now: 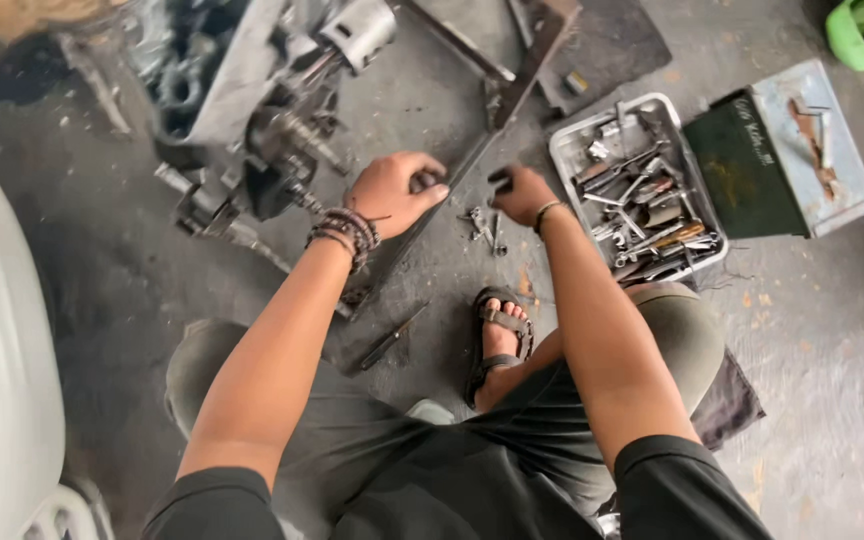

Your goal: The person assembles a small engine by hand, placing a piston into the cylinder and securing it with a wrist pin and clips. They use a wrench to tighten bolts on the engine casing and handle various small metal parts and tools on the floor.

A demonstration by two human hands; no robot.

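Both hands are wrapped around small dark parts down on the oily floor: left hand (392, 192) is closed on a dark knob-like piece (428, 182), right hand (522, 194) pinches another small dark bit (499, 179), can't tell what either one is exactly. At 6 o'clock from the right hand sits a little pile of loose bolts (483, 227), maybe three or four. The engine (272, 130) is at 9 o'clock from the left hand. One tool tray (564, 143) at 3 o'clock, one green metal box (742, 165) beyond it, one screwdriver (389, 340) by the sandal (498, 338). My guess: greasy fingers could slip, and those bolts could roll off and get lost.
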